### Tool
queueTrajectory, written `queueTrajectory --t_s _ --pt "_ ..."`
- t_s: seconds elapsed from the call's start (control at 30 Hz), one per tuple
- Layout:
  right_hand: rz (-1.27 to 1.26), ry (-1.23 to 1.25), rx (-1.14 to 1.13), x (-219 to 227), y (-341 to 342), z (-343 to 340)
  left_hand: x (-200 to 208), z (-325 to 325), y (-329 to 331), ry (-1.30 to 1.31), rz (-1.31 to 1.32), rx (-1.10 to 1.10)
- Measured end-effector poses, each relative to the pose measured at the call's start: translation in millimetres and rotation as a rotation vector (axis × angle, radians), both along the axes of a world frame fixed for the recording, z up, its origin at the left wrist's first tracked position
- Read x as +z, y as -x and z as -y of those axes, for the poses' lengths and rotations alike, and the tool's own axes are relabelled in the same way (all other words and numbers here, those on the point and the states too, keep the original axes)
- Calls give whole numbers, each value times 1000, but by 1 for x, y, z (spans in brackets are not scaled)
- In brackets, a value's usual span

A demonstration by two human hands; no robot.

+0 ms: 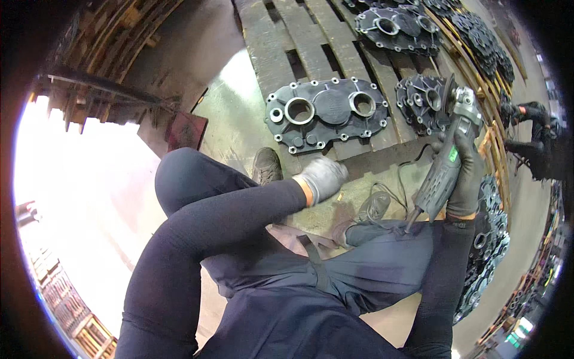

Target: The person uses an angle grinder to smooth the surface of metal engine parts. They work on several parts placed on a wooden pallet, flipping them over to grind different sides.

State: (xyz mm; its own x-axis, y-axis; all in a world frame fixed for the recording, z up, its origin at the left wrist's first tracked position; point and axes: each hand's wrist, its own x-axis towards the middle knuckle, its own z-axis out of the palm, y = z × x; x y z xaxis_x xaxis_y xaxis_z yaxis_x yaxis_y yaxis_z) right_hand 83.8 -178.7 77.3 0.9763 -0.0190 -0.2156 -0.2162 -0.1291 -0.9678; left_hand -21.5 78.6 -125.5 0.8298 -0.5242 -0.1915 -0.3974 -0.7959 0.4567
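My right hand (469, 179), in a dark glove, is wrapped round the body of an angle grinder (441, 166). The grinder is raised on the right, its disc (448, 93) at the top and its cord leaving the lower end. My left hand (323, 179), in a grey glove, is curled closed above the floor; whatever its fingers hold, if anything, is hidden. Just beyond it a dark metal cover casting (332, 113), with two round bores and bolt holes along its rim, lies on a wooden pallet (281, 42). A second casting (418, 103) lies close to the disc.
Another casting (397, 29) lies farther back on the pallet. Stacked castings (483, 45) stand at the far right, with more castings (487, 239) beside my right arm. The grinder's cord (402, 179) loops over the floor near my shoes. Another person (532, 137) is at the right edge.
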Motion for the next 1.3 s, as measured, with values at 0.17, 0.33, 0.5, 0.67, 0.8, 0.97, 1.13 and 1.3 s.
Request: queueTrajectory --t_s 0.17,0.33,0.5,0.67,0.8,0.97,1.13,1.3 --pt "-9 -123 -102 0 3 21 -40 -4 -34 -254 171 106" --pt "-40 -208 -57 -10 4 46 -55 0 -76 -332 148 242" --pt "-66 -154 -106 -11 11 54 -67 19 -131 -113 230 382" --pt "-132 -130 -69 -6 9 62 -77 54 -187 -105 65 446" --pt "-135 -132 -97 0 9 49 -102 59 -184 6 177 502" --pt "-83 -118 -71 -7 1 42 -114 51 -163 7 131 398" --pt "-66 -107 -2 -20 -2 36 -118 28 -117 17 181 118" --pt "-67 -63 54 -20 -1 29 -97 -1 -69 -134 135 -83"
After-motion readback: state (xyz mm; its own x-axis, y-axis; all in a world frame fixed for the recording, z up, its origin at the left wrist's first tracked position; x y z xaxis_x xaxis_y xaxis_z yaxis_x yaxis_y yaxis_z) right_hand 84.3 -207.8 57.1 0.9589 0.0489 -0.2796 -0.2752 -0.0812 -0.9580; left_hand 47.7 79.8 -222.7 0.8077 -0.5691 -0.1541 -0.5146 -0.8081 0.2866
